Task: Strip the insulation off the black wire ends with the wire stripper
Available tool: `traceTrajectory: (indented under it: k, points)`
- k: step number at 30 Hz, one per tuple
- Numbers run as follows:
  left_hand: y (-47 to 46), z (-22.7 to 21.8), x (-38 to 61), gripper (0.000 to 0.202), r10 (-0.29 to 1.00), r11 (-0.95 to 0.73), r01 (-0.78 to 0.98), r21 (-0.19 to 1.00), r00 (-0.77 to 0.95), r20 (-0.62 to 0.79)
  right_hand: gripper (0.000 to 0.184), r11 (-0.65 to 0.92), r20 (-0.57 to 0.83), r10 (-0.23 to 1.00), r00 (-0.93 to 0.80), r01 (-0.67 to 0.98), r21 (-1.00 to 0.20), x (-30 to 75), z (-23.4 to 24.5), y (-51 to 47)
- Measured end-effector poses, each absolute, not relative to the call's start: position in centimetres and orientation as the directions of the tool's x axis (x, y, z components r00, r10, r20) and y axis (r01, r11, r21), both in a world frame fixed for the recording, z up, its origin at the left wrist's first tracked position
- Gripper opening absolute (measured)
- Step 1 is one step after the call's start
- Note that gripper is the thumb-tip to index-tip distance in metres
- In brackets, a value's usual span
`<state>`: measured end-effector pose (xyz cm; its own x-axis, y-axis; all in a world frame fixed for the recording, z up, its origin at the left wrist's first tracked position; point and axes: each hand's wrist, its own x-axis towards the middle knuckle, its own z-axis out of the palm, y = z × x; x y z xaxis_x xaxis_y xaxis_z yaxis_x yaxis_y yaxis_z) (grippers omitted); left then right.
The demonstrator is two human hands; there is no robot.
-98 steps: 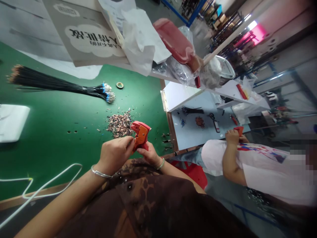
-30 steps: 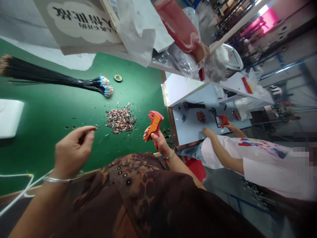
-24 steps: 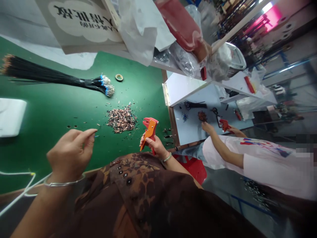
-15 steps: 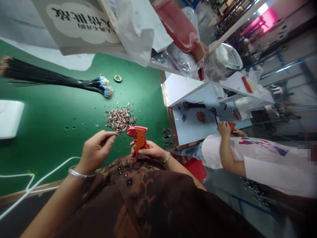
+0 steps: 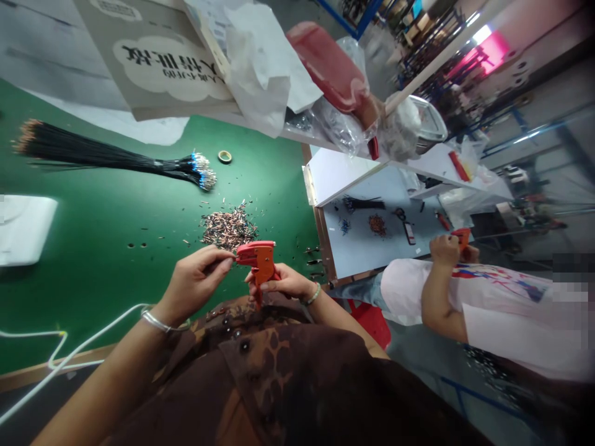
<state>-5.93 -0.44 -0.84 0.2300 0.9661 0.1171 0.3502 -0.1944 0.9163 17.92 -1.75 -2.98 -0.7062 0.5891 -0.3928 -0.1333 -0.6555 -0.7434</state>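
My right hand (image 5: 283, 286) is wrapped round the handle of an orange hand crimping tool (image 5: 257, 260), held just above the near edge of the green table (image 5: 116, 204). My left hand (image 5: 195, 285) pinches something small that I cannot make out, its fingertips right at the tool's jaw. A heap of small copper terminals (image 5: 227, 226) lies on the table just beyond both hands. Further back lies a bundle of black wires (image 5: 111, 158) with blue and silver ends.
A small tape roll (image 5: 225, 156) lies behind the heap. A white cable (image 5: 69, 356) runs along the near left edge and a white pad (image 5: 23, 229) sits at far left. To the right another person (image 5: 488, 310) works at a white bench (image 5: 372, 229).
My left hand came in from the left to the tool's jaw. My right hand lowered the tool toward my body and turned its jaw leftward.
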Motion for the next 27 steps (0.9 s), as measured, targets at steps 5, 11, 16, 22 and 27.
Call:
traceTrajectory:
  k: [5,11,16,22,27]
  points:
    - [0.0,-0.7,-6.0,0.025,0.955,-0.185,0.328,0.926,0.282,0.091,0.049,-0.618,-0.371,0.598,-0.710,-0.114,-0.778,18.1,-3.1,-1.4]
    - [0.5,-0.5,-6.2,0.026,0.938,-0.179,0.299,0.937,0.339,0.071,0.048,-0.601,-0.376,0.607,-0.700,-0.095,-0.793,18.2,-3.2,-1.2]
    - [0.8,0.0,-6.6,0.027,0.931,-0.163,0.288,0.944,0.361,0.051,0.047,-0.583,-0.391,0.624,-0.677,-0.071,-0.809,17.9,-3.3,-1.2]
    - [1.0,0.0,-6.8,0.029,0.940,-0.087,0.275,0.958,0.342,-0.012,0.048,-0.550,-0.383,0.674,-0.632,-0.084,-0.831,16.9,-3.8,-1.3]
    - [0.6,-0.2,-7.2,0.040,0.956,0.113,0.234,0.966,0.239,-0.170,0.048,-0.574,-0.402,0.729,-0.554,-0.175,-0.800,16.1,-4.6,-1.4]
